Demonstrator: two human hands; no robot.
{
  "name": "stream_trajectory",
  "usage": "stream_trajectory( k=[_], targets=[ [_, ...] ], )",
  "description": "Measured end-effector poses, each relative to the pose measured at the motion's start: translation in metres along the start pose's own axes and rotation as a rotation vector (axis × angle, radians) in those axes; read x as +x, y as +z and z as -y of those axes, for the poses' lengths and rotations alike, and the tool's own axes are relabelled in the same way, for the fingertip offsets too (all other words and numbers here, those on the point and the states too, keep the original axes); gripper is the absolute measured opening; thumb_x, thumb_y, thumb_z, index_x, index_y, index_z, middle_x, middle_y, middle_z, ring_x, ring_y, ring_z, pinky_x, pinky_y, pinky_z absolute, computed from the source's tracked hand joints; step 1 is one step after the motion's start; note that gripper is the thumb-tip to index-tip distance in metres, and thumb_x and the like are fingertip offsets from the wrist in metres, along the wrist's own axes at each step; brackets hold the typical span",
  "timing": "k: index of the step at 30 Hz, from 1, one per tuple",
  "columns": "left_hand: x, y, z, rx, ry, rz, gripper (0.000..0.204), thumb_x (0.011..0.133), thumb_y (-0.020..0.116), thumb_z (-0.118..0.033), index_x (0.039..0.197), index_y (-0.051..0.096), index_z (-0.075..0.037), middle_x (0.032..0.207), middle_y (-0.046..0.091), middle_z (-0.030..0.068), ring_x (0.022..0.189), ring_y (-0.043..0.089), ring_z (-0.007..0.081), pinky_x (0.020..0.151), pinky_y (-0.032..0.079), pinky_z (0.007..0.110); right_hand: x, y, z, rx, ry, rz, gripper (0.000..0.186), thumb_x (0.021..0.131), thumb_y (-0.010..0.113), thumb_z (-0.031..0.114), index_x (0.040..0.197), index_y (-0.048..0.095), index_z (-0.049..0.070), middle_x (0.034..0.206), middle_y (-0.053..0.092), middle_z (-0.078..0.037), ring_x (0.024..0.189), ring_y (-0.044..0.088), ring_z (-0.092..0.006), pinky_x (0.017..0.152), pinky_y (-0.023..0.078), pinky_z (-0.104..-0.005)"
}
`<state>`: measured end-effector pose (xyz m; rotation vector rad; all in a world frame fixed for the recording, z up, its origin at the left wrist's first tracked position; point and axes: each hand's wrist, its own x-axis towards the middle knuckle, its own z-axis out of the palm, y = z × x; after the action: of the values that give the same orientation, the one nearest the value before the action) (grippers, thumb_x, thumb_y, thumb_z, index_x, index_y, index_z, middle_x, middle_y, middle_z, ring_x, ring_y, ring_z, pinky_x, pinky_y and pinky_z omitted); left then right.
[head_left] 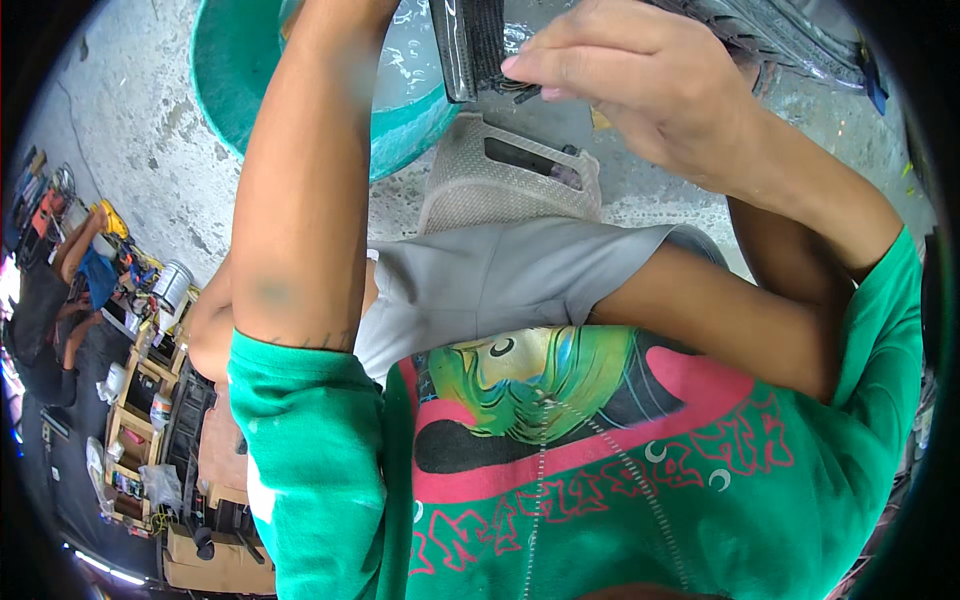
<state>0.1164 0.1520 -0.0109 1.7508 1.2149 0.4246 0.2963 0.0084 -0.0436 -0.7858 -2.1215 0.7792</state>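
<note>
My left forearm (300, 180) reaches up through the top edge, so my left hand is out of sight. My right hand (635, 75) is closed, fingertips pressed beside a glossy black strip with dark ribbed strands (468, 45) at the top centre; what exactly the fingers grip is hidden. Behind them stands a teal tub (220, 80) holding pale liquid, partly covered by my left arm.
A beige plastic stool (455, 185) stands below the tub. A dark tyre (800, 45) lies at the upper right. At the left edge, a person in dark clothing (40, 310) is near wooden crates (130, 440), tools and containers on the concrete floor.
</note>
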Motion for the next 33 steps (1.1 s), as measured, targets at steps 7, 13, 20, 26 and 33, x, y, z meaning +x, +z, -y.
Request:
stream_trajectory(
  k=[7, 13, 20, 26, 33],
  targets=[
    [-0.05, 0.018, 0.008, 0.074, 0.081, -0.514, 0.069, 0.093, 0.063, -0.033, 0.145, 0.048, 0.01, 0.135, 0.06, 0.032, 0.126, 0.06, 0.0348, 0.105, 0.047, 0.039, -0.003, -0.041, -0.026, 0.084, 0.271, 0.13, 0.023, 0.091, 0.066, 0.003, 0.112, 0.076, 0.003, 0.096, 0.074, -0.009, 0.082, 0.07, -0.0172, 0.069, 0.058, -0.0317],
    [-0.099, 0.023, 0.139, -0.08, -0.652, 0.1, 0.031, 0.097, 0.056, -0.023, 0.108, 0.067, 0.004, 0.091, 0.071, 0.0132, 0.078, 0.068, 0.0212, 0.071, 0.057, 0.036, -0.034, -0.045, -0.043, -0.043, 0.7, -0.049, 0.02, 0.095, 0.066, 0.007, 0.113, 0.076, 0.003, 0.098, 0.074, -0.01, 0.086, 0.069, -0.0187, 0.076, 0.056, -0.0319],
    [-0.116, 0.028, 0.139, -0.36, -0.853, 0.129, 0.039, 0.103, 0.053, -0.035, 0.104, 0.068, 0.0, 0.087, 0.071, 0.0134, 0.078, 0.07, 0.0219, 0.073, 0.06, 0.034, -0.002, -0.045, -0.005, 0.33, 0.698, 0.135, 0.02, 0.096, 0.068, 0.01, 0.112, 0.075, 0.001, 0.098, 0.073, -0.011, 0.09, 0.069, -0.0207, 0.082, 0.054, -0.0339],
    [-0.149, -0.033, -0.007, -0.564, -0.521, 0.023, 0.054, 0.107, 0.046, -0.045, 0.103, 0.069, 0.004, 0.096, 0.073, 0.0162, 0.088, 0.072, 0.024, 0.079, 0.057, 0.033, 0.011, -0.038, 0.016, 0.364, 0.591, 0.134, 0.025, 0.091, 0.07, 0.009, 0.113, 0.073, -0.001, 0.097, 0.071, -0.018, 0.091, 0.069, -0.0254, 0.082, 0.053, -0.0366],
    [-0.153, -0.006, -0.046, -0.41, -0.452, -0.032, 0.064, 0.109, 0.037, -0.047, 0.123, 0.064, 0.01, 0.121, 0.069, 0.0236, 0.11, 0.069, 0.0298, 0.099, 0.052, 0.039, 0.018, -0.032, 0.028, 0.361, 0.394, 0.23, 0.034, 0.089, 0.069, 0.009, 0.121, 0.068, -0.004, 0.103, 0.07, -0.021, 0.09, 0.069, -0.0351, 0.081, 0.055, -0.0395]
  ],
)
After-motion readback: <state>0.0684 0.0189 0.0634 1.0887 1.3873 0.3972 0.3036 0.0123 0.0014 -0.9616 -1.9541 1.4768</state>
